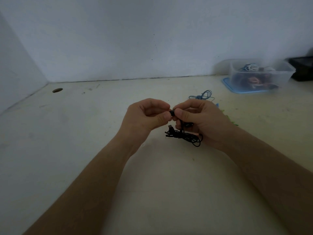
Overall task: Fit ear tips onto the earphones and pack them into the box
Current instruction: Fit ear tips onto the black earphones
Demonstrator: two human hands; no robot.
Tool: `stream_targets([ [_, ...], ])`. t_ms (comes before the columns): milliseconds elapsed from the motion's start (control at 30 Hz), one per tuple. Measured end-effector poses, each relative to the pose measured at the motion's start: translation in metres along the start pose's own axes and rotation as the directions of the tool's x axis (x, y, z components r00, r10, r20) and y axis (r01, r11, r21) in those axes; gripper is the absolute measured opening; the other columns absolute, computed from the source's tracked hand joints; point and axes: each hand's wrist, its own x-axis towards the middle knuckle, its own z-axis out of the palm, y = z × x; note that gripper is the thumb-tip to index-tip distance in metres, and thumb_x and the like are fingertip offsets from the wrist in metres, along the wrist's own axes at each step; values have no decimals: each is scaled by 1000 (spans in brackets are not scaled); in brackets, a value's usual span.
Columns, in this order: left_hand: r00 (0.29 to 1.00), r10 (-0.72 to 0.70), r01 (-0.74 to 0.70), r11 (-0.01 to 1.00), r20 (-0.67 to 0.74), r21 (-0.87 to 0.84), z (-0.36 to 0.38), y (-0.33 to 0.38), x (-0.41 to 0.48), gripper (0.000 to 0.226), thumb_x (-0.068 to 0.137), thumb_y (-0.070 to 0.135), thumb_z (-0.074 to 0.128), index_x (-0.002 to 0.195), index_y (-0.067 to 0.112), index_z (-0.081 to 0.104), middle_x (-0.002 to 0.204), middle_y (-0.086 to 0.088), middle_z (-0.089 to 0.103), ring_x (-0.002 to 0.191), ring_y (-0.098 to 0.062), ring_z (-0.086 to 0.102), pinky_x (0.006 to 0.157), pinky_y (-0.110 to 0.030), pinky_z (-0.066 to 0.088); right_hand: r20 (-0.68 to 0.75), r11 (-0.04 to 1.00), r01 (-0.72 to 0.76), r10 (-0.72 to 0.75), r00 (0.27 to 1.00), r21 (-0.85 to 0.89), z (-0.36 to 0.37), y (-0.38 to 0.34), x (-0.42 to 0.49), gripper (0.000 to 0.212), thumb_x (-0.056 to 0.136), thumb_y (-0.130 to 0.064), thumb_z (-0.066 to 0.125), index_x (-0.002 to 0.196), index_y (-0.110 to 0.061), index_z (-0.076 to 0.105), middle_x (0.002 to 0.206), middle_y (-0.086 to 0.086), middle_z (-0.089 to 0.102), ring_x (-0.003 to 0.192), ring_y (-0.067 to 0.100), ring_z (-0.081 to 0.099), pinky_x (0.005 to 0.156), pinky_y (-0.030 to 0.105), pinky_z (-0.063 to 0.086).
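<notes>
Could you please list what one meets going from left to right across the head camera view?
The hole in the table → left hand → earbud → right hand → clear box → dark object at the right edge.

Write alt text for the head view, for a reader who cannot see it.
The left hand and right hand pinch a small black earbud between their fingertips above a pale table, its coiled black cable lying below. Behind them lie a blue cable and a clear plastic box of more cables.
</notes>
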Motion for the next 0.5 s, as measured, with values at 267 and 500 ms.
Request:
stream_targets([
  [267, 997, -69, 71, 991, 26, -117, 1, -1, 1, 28, 65, 14, 76, 92, 10, 70, 85, -8, 76, 83, -20, 73, 75, -25, 56, 4, 995, 81, -81, 997, -58, 2, 2, 0, 13, 75, -9, 72, 87, -3, 71, 78, 16, 72, 63, 20, 66, 67, 28, 58],
  [500, 1000, 27, -25, 980, -5, 199, 1, 4, 0, 21, 79, 26, 77, 96, 17, 73, 89, 1, 76, 83, -13, 71, 72, -27, 56, -49, 999, 22, -20, 999, 39, 3, 0, 2, 10, 89, -3, 64, 96, 2, 67, 71, 11, 67, 63, 19, 63, 63, 25, 57],
])
